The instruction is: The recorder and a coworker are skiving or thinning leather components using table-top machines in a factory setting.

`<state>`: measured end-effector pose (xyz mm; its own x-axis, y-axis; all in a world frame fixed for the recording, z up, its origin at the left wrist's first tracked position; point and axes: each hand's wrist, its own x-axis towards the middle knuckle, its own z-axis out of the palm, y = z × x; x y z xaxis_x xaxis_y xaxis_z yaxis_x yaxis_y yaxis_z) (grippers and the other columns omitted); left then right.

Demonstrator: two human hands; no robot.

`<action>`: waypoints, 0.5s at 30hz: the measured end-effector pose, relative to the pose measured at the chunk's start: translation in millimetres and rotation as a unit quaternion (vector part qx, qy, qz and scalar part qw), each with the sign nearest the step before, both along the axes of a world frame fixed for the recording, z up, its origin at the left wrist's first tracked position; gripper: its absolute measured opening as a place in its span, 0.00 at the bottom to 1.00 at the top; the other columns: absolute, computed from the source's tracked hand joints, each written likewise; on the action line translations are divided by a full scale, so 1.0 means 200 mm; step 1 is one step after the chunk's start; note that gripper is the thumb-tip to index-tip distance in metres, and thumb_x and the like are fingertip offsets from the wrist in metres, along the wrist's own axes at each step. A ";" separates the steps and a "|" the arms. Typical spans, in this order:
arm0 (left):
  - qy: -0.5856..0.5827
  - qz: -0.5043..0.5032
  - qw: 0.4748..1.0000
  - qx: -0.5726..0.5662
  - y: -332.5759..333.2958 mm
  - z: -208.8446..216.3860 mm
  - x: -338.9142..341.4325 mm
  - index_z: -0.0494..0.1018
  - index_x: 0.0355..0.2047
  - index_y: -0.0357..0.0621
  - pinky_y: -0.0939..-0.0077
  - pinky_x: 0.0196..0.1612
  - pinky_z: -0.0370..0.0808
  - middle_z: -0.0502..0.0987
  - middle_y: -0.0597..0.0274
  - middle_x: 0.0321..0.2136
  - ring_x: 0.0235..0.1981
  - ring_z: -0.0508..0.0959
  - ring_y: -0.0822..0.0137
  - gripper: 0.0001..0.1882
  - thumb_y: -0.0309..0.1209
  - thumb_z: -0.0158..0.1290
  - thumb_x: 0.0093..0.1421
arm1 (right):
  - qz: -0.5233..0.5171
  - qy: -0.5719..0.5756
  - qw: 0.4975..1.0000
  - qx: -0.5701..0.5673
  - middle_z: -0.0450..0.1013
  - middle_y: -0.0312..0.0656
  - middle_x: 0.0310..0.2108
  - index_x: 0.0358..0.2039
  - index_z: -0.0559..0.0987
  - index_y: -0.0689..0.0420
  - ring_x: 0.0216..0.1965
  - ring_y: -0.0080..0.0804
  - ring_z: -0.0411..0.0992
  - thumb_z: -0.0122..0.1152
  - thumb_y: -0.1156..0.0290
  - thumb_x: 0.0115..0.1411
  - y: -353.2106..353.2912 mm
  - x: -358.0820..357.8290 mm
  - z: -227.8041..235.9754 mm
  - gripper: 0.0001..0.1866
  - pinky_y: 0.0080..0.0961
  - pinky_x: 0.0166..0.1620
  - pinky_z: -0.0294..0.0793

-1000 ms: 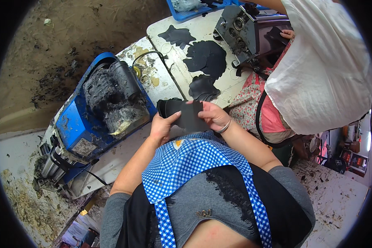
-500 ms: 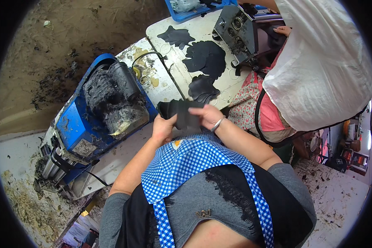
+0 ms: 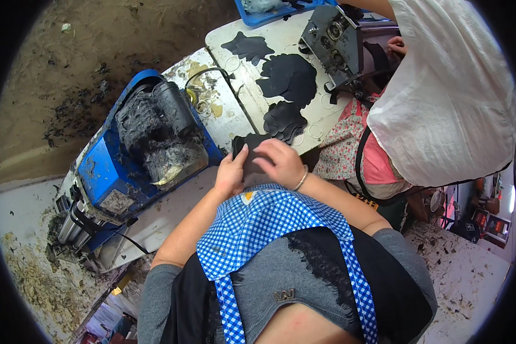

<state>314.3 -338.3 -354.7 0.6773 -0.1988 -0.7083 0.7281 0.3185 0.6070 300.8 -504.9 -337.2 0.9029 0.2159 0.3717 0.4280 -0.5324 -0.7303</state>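
My left hand (image 3: 231, 173) is closed on a stack of black flat cut pieces (image 3: 250, 143), thumb on top and the rest of the fingers hidden underneath. The stack is held above the near edge of the work surface, in front of my checked apron. My right hand (image 3: 283, 164) hovers over its right side with bent fingers; a gap shows between thumb and fingertips, and nothing is visible in it. Beyond my hands, more black cut pieces lie in three groups on the white table: a near pile (image 3: 285, 121), a large middle pile (image 3: 288, 79) and a far one (image 3: 248, 47).
On the left stands a blue machine (image 3: 104, 172) with a roller, coated in dark fluff. A co-worker in a white covering (image 3: 441, 103) sits at a grey machine (image 3: 333, 43) on the right. A blue tray (image 3: 255, 20) is at the back. Thin pale rings (image 3: 315, 132) lie about the table.
My right hand has come off the black pieces and now hangs over them with bent fingers. My left hand has shifted slightly right, still holding the stack.
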 end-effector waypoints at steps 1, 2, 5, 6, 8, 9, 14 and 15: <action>0.005 -0.020 1.000 -0.023 -0.01 -0.01 0.00 0.70 0.42 0.35 0.72 0.38 0.76 0.75 0.57 0.36 0.34 0.77 0.67 0.14 0.31 0.52 0.59 | -0.021 -0.004 1.000 0.006 0.71 0.44 0.31 0.31 0.76 0.59 0.33 0.41 0.71 0.65 0.72 0.45 0.03 0.00 0.00 0.11 0.30 0.37 0.72; 0.005 -0.023 0.999 -0.024 0.00 -0.03 0.00 0.70 0.42 0.35 0.72 0.38 0.76 0.75 0.57 0.36 0.34 0.77 0.67 0.14 0.31 0.52 0.59 | -0.024 -0.004 1.000 0.006 0.71 0.44 0.31 0.31 0.76 0.59 0.33 0.41 0.71 0.65 0.72 0.45 0.03 0.00 0.00 0.11 0.30 0.37 0.72; -0.017 -0.042 0.999 0.021 0.04 0.02 0.01 0.71 0.40 0.34 0.76 0.38 0.75 0.76 0.57 0.35 0.33 0.77 0.69 0.12 0.28 0.54 0.58 | -0.050 -0.002 0.998 0.037 0.73 0.43 0.30 0.27 0.77 0.60 0.29 0.38 0.73 0.63 0.75 0.45 0.03 0.03 0.04 0.07 0.27 0.32 0.73; -0.016 -0.043 0.999 0.021 0.03 0.06 0.01 0.71 0.40 0.34 0.76 0.38 0.75 0.76 0.57 0.35 0.33 0.77 0.69 0.12 0.28 0.54 0.58 | -0.051 -0.001 0.998 0.037 0.73 0.43 0.30 0.27 0.77 0.60 0.29 0.38 0.73 0.63 0.75 0.45 0.02 0.03 0.05 0.07 0.27 0.32 0.73; -0.074 -0.015 0.997 0.013 0.01 0.11 0.00 0.72 0.39 0.34 0.78 0.37 0.74 0.77 0.59 0.34 0.33 0.77 0.70 0.12 0.26 0.56 0.55 | -0.047 0.099 0.989 0.099 0.74 0.44 0.29 0.26 0.78 0.60 0.28 0.38 0.74 0.63 0.74 0.46 0.02 0.03 0.07 0.06 0.27 0.32 0.74; -0.082 0.001 0.997 0.001 0.01 0.13 -0.01 0.72 0.38 0.34 0.79 0.37 0.74 0.77 0.60 0.33 0.32 0.77 0.72 0.12 0.25 0.58 0.53 | -0.051 0.078 0.992 0.084 0.75 0.44 0.27 0.26 0.79 0.60 0.28 0.39 0.75 0.62 0.74 0.46 0.02 0.04 0.06 0.05 0.27 0.32 0.74; -0.141 -0.026 0.984 0.106 -0.01 0.20 -0.02 0.74 0.36 0.33 0.80 0.34 0.73 0.78 0.61 0.30 0.30 0.76 0.74 0.11 0.24 0.58 0.52 | -0.020 0.056 0.998 0.029 0.75 0.44 0.27 0.26 0.79 0.60 0.28 0.40 0.75 0.61 0.75 0.46 0.02 0.05 0.05 0.05 0.28 0.32 0.74; -0.160 -0.051 0.976 0.136 -0.01 0.21 -0.02 0.74 0.35 0.33 0.81 0.34 0.73 0.78 0.61 0.30 0.29 0.76 0.74 0.10 0.23 0.58 0.52 | -0.021 0.059 0.998 0.024 0.75 0.45 0.27 0.25 0.79 0.61 0.28 0.41 0.75 0.60 0.75 0.46 0.02 0.05 0.05 0.05 0.28 0.32 0.74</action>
